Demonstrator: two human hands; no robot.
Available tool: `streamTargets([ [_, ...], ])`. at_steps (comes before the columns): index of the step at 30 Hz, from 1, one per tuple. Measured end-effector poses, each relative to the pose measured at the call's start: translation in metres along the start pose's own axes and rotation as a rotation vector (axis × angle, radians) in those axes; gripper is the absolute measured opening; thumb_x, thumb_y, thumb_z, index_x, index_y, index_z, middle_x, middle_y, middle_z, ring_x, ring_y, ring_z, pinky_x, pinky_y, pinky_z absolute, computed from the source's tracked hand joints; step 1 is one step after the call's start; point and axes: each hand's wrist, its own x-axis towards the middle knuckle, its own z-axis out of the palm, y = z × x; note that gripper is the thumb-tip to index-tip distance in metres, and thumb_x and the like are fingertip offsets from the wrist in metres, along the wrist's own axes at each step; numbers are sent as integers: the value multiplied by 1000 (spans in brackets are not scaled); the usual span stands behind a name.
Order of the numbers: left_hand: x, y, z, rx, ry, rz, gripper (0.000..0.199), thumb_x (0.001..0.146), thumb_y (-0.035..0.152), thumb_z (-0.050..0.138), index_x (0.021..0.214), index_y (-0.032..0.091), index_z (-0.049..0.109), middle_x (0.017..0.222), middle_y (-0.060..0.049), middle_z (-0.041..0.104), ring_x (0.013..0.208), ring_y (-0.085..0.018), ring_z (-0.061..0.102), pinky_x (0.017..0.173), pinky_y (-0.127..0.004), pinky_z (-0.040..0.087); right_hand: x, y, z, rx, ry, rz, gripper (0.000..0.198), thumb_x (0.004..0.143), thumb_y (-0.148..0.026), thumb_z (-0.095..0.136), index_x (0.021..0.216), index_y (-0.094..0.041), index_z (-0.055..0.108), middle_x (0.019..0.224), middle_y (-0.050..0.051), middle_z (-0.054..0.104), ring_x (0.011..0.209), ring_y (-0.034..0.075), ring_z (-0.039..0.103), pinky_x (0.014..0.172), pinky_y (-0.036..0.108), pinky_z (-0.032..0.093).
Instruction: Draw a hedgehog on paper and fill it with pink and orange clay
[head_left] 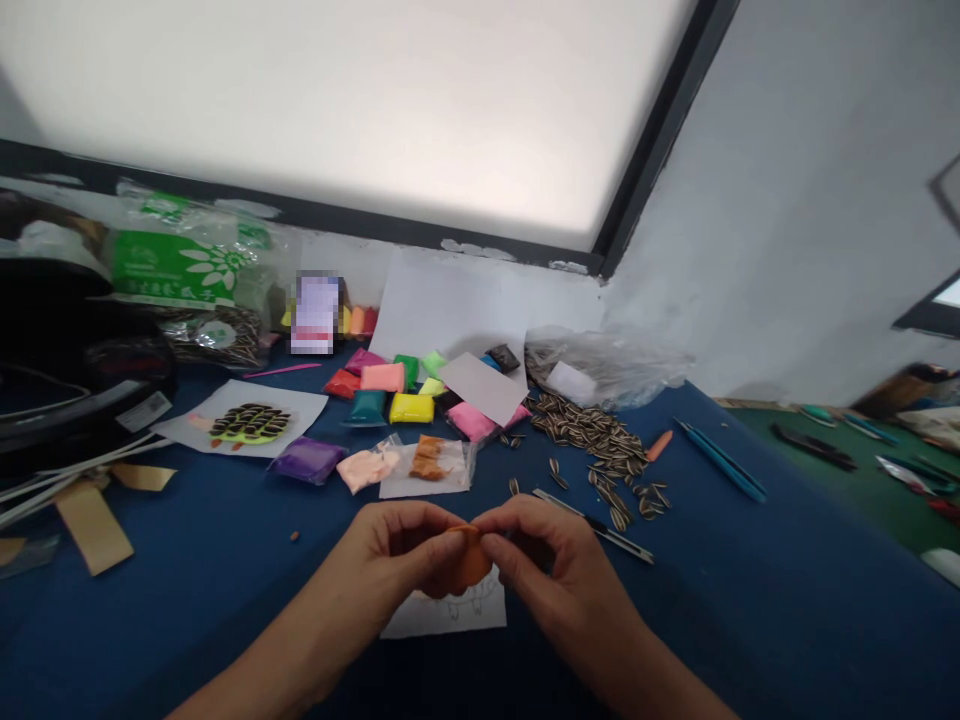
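Between my two hands is a flattened piece of orange-brown modelling clay [472, 562], pinched along its upper edge. My left hand [401, 550] grips its left side with thumb and fingers. On the other side, my right hand [536, 550] pinches it the same way. Beneath the clay lies a white paper with a pencil drawing [480, 608], partly covered by the hands. Just beyond them is an opened clear packet with brown clay [430, 458], beside a packet of pale peach clay [367, 466]. A utility knife [600, 528] lies past my right hand.
Sunflower seeds [585, 435] are heaped at the right, near blue tweezers [720, 460]. Coloured clay packets [386, 377] sit at the back. A seed-covered clay figure [251, 423] rests on paper at left, by a purple packet [307, 460] and a green seed bag [187, 265].
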Motion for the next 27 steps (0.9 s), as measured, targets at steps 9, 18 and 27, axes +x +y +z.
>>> streamTargets([
  [9, -2, 3, 3, -33, -115, 26, 44, 69, 58, 79, 73, 14, 74, 62, 3, 54, 61, -12, 42, 61, -25, 35, -1, 1, 2, -56, 32, -56, 15, 90, -16, 61, 89, -18, 76, 79, 2, 69, 69, 16, 63, 61, 26, 47],
  [18, 1, -5, -1, -27, -33, 66, 43, 73, 58, 77, 76, 16, 75, 63, 1, 61, 62, -13, 47, 62, -25, 39, -2, 4, 8, 88, 28, -81, 19, 89, -13, 64, 99, -24, 76, 97, 2, 64, 73, 12, 61, 60, 23, 48],
  [27, -2, -2, 1, -36, 1, 28, 41, 70, 56, 81, 85, 18, 79, 74, -3, 71, 73, -19, 60, 71, -29, 47, -1, 3, 9, 79, 16, -67, 19, 90, -15, 64, 102, -24, 76, 91, 1, 64, 74, 13, 60, 62, 24, 47],
])
